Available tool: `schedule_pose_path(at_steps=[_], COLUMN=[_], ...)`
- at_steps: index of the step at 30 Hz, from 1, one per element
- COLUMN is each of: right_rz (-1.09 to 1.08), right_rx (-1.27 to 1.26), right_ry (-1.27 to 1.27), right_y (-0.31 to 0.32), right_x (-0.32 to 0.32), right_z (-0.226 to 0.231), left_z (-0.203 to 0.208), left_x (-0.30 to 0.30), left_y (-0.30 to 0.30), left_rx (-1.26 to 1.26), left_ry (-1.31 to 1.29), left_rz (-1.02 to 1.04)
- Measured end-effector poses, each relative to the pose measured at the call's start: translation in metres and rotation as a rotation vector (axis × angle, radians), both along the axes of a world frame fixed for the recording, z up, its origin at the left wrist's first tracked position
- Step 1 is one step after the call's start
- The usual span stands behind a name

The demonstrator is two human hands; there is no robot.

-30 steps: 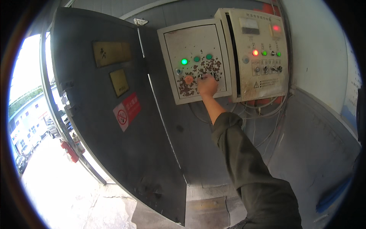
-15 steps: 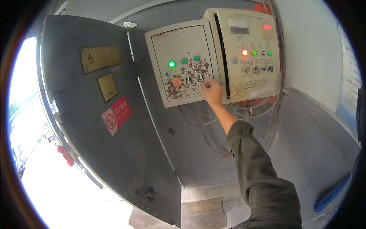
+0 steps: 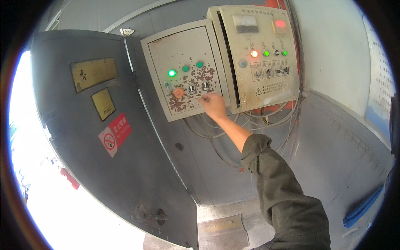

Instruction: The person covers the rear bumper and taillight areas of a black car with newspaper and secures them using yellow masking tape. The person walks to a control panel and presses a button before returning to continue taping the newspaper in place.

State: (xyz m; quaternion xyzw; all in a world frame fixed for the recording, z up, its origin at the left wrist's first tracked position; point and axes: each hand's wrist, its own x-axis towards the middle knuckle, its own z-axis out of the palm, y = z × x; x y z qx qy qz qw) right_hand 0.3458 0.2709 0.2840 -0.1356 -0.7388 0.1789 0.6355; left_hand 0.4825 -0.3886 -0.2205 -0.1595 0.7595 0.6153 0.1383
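My right hand reaches up to the lower right part of a worn beige control box. Its fingers are curled together, just below two black rotary switches, the left one and the right one; I see nothing held, and contact with the panel cannot be made out. An orange push button sits left of the switches. Above them, a green lamp glows beside two darker green buttons. My left hand is out of view.
A second beige control box with lit red and green lamps stands at the right. Loose cables hang beneath both boxes. A dark grey door stands at the left, beside a bright outdoor opening. A mat lies on the floor.
My right hand has moved left and slightly down across the panel, away from the right rotary switch. The whole view has shifted, so the boxes and door appear further left.
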Motion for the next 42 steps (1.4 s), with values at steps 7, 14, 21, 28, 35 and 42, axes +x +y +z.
schedule_pose_path(at_steps=[7,14,21,28,35,42], right_rz=[0.176,-0.437,-0.505,-0.621,-0.561,-0.521], right_rx=[0.005,-0.094,0.05,0.316,0.089,-0.259], right_ry=[0.391,0.53,0.19,0.035,0.202,-0.301], right_y=[0.004,0.161,0.18,0.15,0.153,0.003], right_x=[0.009,0.144,0.181,0.164,0.194,0.222], right_z=[0.008,0.004,0.024,0.05,-0.054,-0.411], left_z=[0.012,0.018,0.021,0.036,0.019,-0.05], left_x=[0.005,-0.011,-0.004,0.023,0.046,0.181], left_y=[0.012,0.042,0.051,0.033,0.003,-0.172], left_rx=[-0.04,-0.054,-0.055,-0.057,-0.08,-0.085], left_ry=[0.001,0.004,0.013,0.042,0.005,-0.042], left_rz=[-0.004,-0.121,-0.15,-0.08,-0.135,0.114])
